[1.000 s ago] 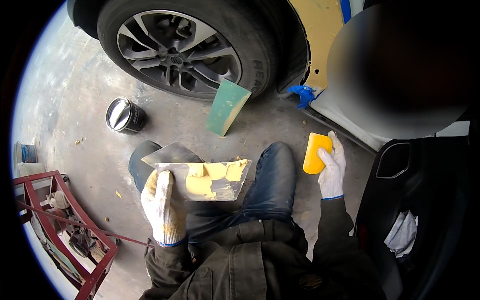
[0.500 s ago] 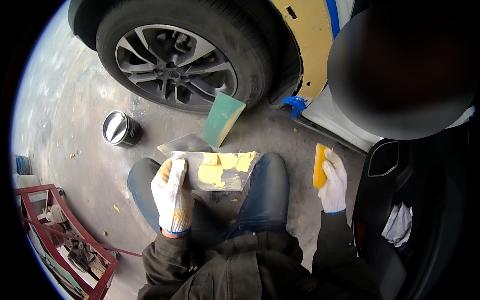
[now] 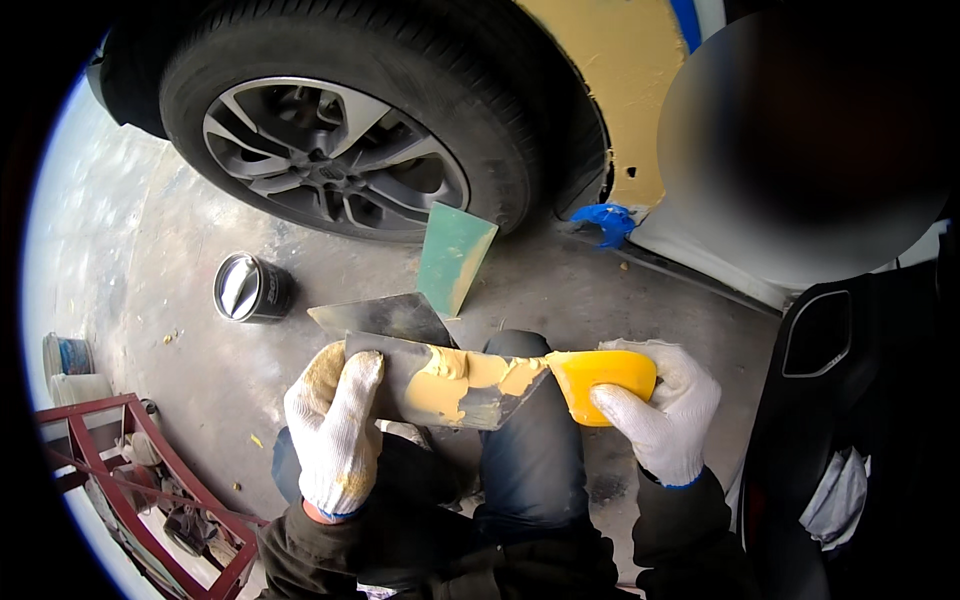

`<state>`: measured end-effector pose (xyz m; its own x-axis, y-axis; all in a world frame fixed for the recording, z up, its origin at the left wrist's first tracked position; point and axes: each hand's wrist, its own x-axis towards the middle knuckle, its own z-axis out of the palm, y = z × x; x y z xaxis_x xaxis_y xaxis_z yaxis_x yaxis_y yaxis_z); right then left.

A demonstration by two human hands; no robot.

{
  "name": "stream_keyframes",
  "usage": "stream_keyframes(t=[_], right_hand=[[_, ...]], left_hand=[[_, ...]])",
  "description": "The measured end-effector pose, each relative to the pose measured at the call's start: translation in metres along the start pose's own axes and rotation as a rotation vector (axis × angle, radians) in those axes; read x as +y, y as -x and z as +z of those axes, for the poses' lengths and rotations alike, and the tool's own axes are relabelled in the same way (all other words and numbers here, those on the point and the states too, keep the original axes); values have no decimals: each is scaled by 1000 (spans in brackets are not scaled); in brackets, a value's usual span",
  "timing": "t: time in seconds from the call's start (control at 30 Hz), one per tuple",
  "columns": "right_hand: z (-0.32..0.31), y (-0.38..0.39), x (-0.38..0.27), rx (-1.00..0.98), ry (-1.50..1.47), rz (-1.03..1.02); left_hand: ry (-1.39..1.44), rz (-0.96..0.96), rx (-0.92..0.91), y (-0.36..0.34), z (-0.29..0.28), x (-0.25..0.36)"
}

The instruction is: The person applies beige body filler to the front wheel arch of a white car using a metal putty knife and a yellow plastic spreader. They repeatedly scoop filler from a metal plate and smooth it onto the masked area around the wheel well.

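My gloved left hand (image 3: 333, 425) grips one end of a flat scraper blade (image 3: 398, 392), thumb on top. Across the blade lie uneven smears of yellow filler paste (image 3: 487, 371). A second thin dark sheet (image 3: 395, 318) shows behind it; whether my hand holds that too, I cannot tell. My right hand (image 3: 675, 410), also gloved, pinches a yellow plastic spreader (image 3: 600, 378) between thumb and fingers. The spreader's left edge meets the right end of the scraper, beside the paste. Both tools are above my knees.
A car wheel (image 3: 330, 165) stands ahead, with a green sheet (image 3: 448, 255) by its tire. Right of it is a body panel (image 3: 630, 90) coated in yellow filler. A dark can (image 3: 262, 290) sits left on the floor, a red metal frame (image 3: 185, 470) lower left, an open car door (image 3: 790, 420) at right.
My right hand has come left to the scraper and turned the spreader from upright to sideways, against the blade's end. My left hand keeps its grip. The view has shifted slightly.
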<state>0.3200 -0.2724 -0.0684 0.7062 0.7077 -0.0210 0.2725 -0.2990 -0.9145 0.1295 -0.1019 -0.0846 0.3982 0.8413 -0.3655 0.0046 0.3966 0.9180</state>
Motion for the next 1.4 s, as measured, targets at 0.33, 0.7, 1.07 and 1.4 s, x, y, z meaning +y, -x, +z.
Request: stream_keyframes(t=[0.33, 0.7, 1.07, 1.4], right_hand=[[-22, -17, 54, 96, -148, 10], [-89, -88, 117, 187, 167, -150], [-68, -108, 114, 191, 233, -217], [-53, -98, 111, 388, 505, -423]], left_hand=[[-48, 164, 101, -2, -30, -6], [-63, 287, 353, -13, -89, -62], [-145, 408, 409, -8, -89, -74], [73, 358, 400, -11, -94, -73]])
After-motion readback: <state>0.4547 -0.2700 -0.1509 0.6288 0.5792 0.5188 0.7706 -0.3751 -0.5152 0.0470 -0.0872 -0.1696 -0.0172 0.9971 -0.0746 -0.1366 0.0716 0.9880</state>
